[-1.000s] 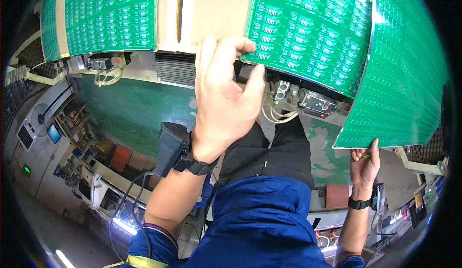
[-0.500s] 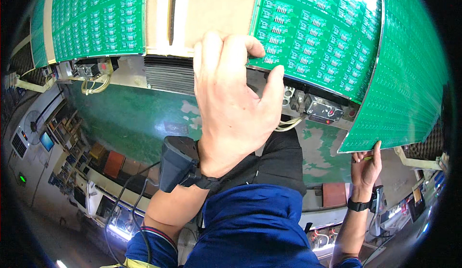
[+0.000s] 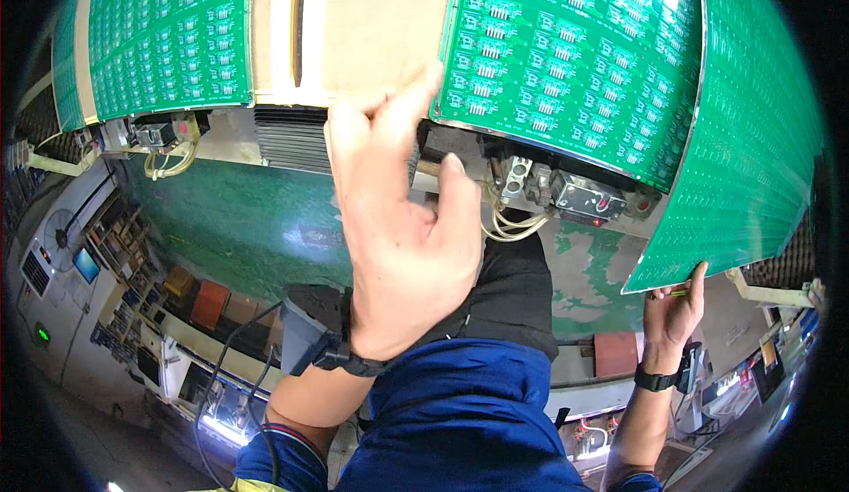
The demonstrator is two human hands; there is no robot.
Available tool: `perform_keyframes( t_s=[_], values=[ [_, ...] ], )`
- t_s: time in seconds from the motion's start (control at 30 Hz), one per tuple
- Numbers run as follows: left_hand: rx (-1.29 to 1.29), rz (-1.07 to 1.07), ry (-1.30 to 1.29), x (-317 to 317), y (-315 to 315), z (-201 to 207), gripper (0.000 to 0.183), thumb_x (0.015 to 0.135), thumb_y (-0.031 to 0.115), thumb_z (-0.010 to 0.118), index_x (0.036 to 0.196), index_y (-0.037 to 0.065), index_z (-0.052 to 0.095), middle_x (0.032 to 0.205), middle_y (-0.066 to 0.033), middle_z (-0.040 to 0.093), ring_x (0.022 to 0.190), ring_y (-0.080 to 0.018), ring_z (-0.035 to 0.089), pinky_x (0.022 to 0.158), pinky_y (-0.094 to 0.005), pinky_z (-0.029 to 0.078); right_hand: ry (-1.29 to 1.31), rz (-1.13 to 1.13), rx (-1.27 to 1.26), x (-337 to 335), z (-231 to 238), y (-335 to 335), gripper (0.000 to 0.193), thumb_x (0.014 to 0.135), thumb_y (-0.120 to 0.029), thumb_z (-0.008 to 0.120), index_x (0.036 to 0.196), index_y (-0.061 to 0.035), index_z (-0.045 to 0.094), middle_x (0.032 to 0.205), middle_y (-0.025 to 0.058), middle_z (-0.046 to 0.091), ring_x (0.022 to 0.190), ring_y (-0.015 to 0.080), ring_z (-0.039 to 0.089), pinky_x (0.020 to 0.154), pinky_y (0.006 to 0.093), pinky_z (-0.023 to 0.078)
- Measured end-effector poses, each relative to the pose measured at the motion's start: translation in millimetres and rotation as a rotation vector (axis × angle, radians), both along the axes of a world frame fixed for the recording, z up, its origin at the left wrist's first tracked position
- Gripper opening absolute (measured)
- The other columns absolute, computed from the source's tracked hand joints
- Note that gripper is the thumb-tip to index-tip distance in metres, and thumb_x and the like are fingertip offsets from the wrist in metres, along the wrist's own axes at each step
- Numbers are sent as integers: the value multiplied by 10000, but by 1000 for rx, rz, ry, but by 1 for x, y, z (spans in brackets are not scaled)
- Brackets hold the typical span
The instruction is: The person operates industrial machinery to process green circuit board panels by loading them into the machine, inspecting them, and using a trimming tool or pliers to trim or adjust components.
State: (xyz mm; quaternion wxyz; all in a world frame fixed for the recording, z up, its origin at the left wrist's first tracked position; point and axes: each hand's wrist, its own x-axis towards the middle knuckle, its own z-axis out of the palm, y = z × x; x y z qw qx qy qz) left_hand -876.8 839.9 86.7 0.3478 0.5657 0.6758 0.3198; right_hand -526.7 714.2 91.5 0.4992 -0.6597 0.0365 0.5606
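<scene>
My left hand point(image 3: 402, 236) is raised over the front edge of the work surface, thumb apart from the fingers and nothing in it. Its index fingertip is beside the left edge of a green circuit board panel point(image 3: 557, 59) that lies flat, printed with rows of white component outlines. At the right, my right hand point(image 3: 674, 315) grips the lower corner of a second green circuit board panel point(image 3: 738, 174), thumb on the face. This panel is tilted and overlaps the flat one's right side. A thin yellowish thing point(image 3: 679, 294) shows in the right fingers; its kind is unclear.
More green panels point(image 3: 168, 41) lie at the left on the tan surface point(image 3: 371, 23). Below its edge are black ribbed bellows point(image 3: 296, 138) and a metal fixture point(image 3: 588, 200) with pale tubes. Behind me stand shelves, a fan point(image 3: 60, 227) and lit benches.
My left hand has drawn back toward me and slightly left, and its thumb has come away from the flat panel's edge. The right hand and its panel have shifted slightly lower.
</scene>
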Motion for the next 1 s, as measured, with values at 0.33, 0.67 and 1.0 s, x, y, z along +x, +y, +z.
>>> perform_keyframes(
  t_s=[0.33,0.67,1.0],
  values=[
    [-197,89,-258,8,18,23,460,812,-22,636,1265,-39,562,1156,-91,599,1084,-164,536,942,-303,420,-86,-293,-40,14,55,-1,348,1008,-294,558,1275,-71,561,1205,52,639,1009,183,611,849,350,503],
    [-425,-67,-454,-17,-9,65,216,879,8,655,1085,9,592,983,-25,627,876,-93,567,806,-249,480,-363,-152,58,198,80,-63,341,1005,-177,541,1278,26,557,1207,92,637,1045,238,621,923,369,498],
    [-554,-218,-209,-46,-31,86,220,940,153,649,780,2,655,734,-19,649,685,-87,574,651,-234,447,-650,496,-188,173,64,-52,57,852,-146,680,894,-107,677,740,-24,584,638,80,511,561,262,427]
  ],
)
